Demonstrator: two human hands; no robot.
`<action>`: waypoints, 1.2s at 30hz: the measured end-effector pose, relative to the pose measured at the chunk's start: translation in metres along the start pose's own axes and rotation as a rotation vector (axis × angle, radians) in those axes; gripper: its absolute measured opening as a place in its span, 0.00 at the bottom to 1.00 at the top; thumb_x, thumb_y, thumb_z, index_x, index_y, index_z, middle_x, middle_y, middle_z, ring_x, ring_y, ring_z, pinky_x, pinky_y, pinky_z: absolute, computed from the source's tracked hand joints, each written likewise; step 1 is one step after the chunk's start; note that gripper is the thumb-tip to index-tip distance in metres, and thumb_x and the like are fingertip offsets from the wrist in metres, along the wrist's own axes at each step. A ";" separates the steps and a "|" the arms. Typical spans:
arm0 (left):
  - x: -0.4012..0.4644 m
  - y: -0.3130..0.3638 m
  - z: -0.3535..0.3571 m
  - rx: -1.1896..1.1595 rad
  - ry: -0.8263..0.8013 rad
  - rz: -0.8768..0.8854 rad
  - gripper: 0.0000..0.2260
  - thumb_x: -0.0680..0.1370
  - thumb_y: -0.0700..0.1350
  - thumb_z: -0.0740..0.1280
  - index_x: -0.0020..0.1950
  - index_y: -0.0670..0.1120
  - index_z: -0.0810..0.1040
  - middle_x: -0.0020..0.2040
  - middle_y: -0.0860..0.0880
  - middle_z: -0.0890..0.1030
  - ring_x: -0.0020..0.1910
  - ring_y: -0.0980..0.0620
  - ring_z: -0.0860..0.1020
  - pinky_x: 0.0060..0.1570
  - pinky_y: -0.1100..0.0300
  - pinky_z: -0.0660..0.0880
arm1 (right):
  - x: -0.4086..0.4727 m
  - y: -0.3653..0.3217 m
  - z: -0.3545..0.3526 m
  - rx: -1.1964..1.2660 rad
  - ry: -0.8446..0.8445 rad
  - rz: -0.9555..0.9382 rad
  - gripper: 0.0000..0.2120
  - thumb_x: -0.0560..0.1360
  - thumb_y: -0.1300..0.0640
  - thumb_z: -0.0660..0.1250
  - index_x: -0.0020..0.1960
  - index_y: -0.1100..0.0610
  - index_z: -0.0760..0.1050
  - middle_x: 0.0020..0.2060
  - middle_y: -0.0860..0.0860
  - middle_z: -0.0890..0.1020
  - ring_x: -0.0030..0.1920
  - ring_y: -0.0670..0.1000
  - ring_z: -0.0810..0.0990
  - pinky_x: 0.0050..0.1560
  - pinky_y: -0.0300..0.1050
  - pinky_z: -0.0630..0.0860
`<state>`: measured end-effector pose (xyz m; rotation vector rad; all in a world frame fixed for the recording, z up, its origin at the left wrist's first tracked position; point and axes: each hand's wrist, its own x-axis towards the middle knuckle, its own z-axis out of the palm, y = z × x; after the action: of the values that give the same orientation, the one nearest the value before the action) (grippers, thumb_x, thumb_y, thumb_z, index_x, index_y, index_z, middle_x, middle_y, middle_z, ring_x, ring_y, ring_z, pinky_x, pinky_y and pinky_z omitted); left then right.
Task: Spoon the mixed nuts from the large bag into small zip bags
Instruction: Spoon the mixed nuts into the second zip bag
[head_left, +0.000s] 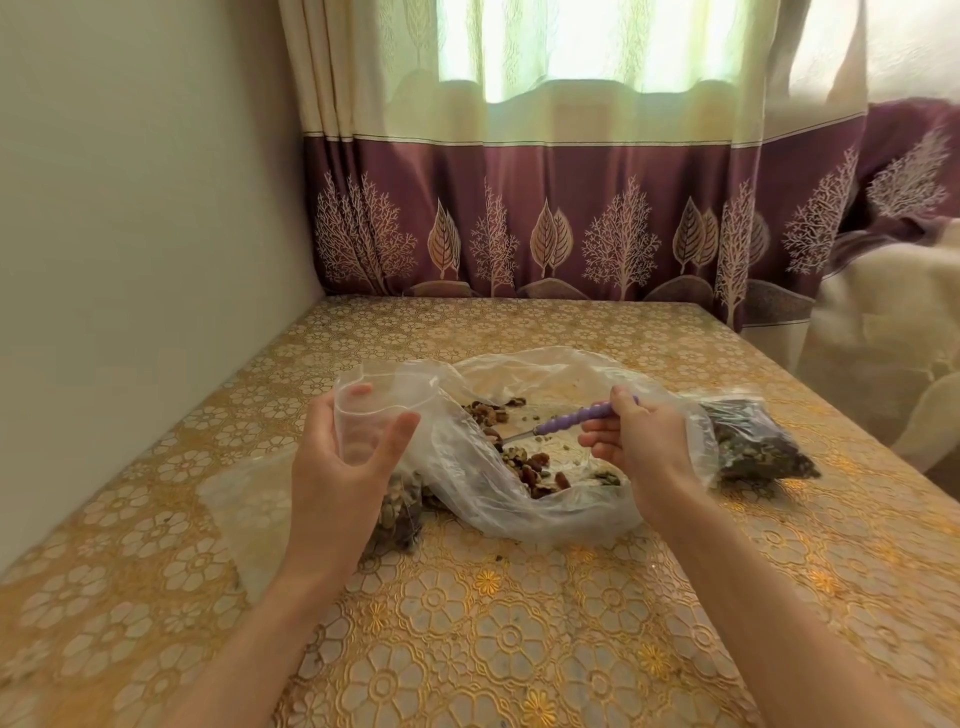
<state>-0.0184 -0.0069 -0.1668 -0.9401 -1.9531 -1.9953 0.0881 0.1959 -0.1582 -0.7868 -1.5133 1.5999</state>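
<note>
Two bare forearms reach in from the bottom edge over the table (519, 649), whose cover is a glossy gold plastic embossed with round flower medallions that catch the light. The left hand (337, 462) is half curled around a small zip bag (371, 410) of thin clear film, fingers behind it and thumb pressed to the front, keeping its wavy mouth upright and open; the bag's lower part, below the hand, looks packed with pale and brown nuts, though the forearm hides much of it. The right hand (639, 441) grasps the ribbed purple handle of a spoon (571, 418) between curled fingers and thumb, the thin metal neck running left and downward into the large bag (524, 499); the bowl of the spoon is too small and blurred to make out. That large bag is a soft, crumpled, cloudy-clear sheet lying slack between the two hands, its mouth gaping toward the camera side, with the mixed nuts (530, 467) scattered thinly inside: brown, tan and greenish pieces. Just right of the right hand lies a filled zip bag (763, 447), flat on its side and dark with nuts. A flat empty clear bag (244, 499) lies on the cover left of the left wrist. Behind the table hangs a curtain (545, 223), cream above and plum below, printed with pale trees and leaves, and a plain wall (130, 234) stands at the left.
</note>
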 end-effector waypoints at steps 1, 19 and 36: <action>0.000 0.000 0.000 0.000 0.000 0.000 0.15 0.69 0.57 0.69 0.52 0.59 0.70 0.40 0.69 0.80 0.38 0.68 0.79 0.30 0.76 0.71 | 0.000 0.000 0.001 -0.001 0.004 -0.004 0.20 0.82 0.56 0.57 0.35 0.62 0.76 0.22 0.50 0.80 0.23 0.45 0.77 0.24 0.33 0.72; 0.001 -0.001 0.001 0.027 0.007 -0.015 0.16 0.68 0.58 0.69 0.53 0.60 0.71 0.42 0.57 0.80 0.38 0.65 0.79 0.32 0.75 0.72 | -0.004 -0.015 -0.002 0.124 0.150 -0.157 0.18 0.81 0.53 0.59 0.38 0.62 0.76 0.25 0.51 0.79 0.24 0.45 0.77 0.24 0.34 0.73; 0.001 -0.002 0.003 0.048 -0.034 -0.058 0.19 0.65 0.64 0.68 0.51 0.57 0.71 0.40 0.57 0.81 0.41 0.63 0.79 0.38 0.66 0.77 | -0.050 -0.055 0.024 0.300 -0.097 -0.417 0.18 0.80 0.53 0.61 0.39 0.64 0.78 0.28 0.53 0.80 0.26 0.48 0.78 0.26 0.36 0.73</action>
<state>-0.0189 -0.0036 -0.1679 -0.9218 -2.0588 -1.9664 0.0999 0.1398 -0.1056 -0.2115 -1.3513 1.5097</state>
